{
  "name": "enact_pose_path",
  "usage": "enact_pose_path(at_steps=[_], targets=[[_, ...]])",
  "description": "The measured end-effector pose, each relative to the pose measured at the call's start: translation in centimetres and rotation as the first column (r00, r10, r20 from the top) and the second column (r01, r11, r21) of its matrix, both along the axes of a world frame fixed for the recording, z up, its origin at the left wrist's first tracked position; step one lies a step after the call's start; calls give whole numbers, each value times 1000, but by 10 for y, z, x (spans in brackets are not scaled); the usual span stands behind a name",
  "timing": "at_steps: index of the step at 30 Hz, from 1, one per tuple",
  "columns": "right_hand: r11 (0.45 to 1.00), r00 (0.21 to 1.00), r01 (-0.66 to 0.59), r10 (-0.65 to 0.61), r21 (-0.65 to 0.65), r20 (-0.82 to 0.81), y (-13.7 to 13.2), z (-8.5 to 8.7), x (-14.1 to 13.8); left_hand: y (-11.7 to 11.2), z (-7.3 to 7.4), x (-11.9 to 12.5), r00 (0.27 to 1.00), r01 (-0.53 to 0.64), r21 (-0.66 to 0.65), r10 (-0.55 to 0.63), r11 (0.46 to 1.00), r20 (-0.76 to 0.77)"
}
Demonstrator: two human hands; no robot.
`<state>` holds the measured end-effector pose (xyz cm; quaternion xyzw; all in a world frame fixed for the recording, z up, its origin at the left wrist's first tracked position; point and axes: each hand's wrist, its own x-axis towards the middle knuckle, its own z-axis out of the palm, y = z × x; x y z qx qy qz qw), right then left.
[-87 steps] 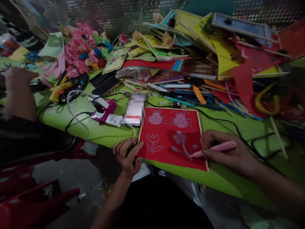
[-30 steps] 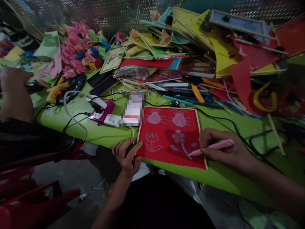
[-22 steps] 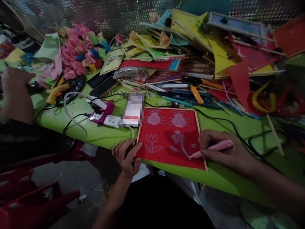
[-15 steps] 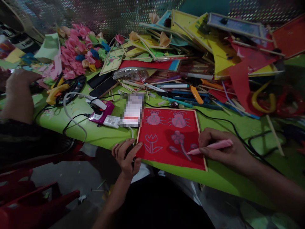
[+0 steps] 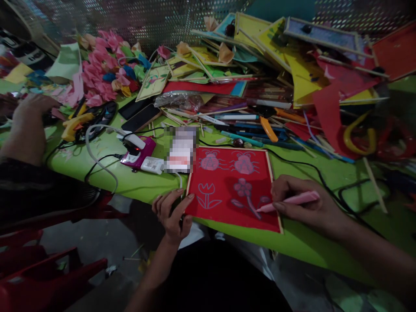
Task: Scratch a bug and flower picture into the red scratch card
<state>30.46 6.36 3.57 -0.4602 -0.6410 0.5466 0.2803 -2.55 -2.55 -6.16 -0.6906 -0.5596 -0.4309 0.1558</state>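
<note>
A red card (image 5: 224, 203) with a wooden stick border lies at the near edge of the green table (image 5: 136, 180). Pale ladybugs, a tulip and a flower are drawn on it. My right hand (image 5: 305, 206) is closed on a pink marker (image 5: 289, 201), its tip on the flower's stem. My left hand (image 5: 172, 214) curls at the card's lower left corner, thumb on the card, with a small dark thing inside the fingers that I cannot make out.
Another person's hand (image 5: 30, 115) rests at the far left of the table. A pink power bank (image 5: 138, 151) with cables, phones (image 5: 143, 117), pens (image 5: 247, 123), a yellow glue gun (image 5: 76, 123), paper flowers (image 5: 104, 73) and stacked framed cards (image 5: 292, 56) crowd the table. Red chairs (image 5: 39, 273) stand lower left.
The marker tip has made small strokes along the flower's stem. The other person's hand at far left has shifted slightly right. My left hand has stayed at the card's corner.
</note>
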Motion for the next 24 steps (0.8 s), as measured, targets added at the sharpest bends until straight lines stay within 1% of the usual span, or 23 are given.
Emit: enact_pose_path(at_steps=[6,11,14,18,24], targets=[[999,999,48,-48,18,4,0,1,-3,-1,0,-1,1000,2,-16,-2,1000,-2],[1000,1000,-5,5,28,-8,2,-2,-1,-1,0,-1,1000,7,-14,-7,1000,-10],[999,1000,2,-2,32,-2,4,-3,-1,0,1,0,1000,10,-7,-10,1000,-13],[996,1000,-3,2,84,7,6,-5,-2,-1,1,-1,1000,11,-3,-11,1000,-13],[995,1000,-8,6,102,19,6,-7,0,-2,-4,-3,1000,8,-17,-8,1000,-7]])
